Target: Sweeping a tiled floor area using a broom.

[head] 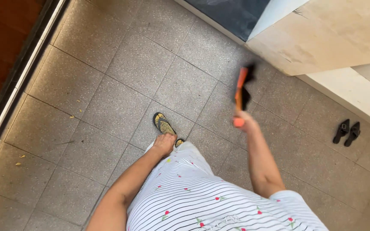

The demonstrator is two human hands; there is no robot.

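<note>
Right hand fingers wrapped tight around an orange-handled tool, blurred, raised over grey floor tiles. Left hand loosely curled, empty, at the thigh. Seemingly mid-swing; needs steady grip next.

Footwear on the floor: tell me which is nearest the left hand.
The yellow patterned flip-flop, just above the left hand. The pair of black shoes lies far off to the right, near the pale step.
</note>
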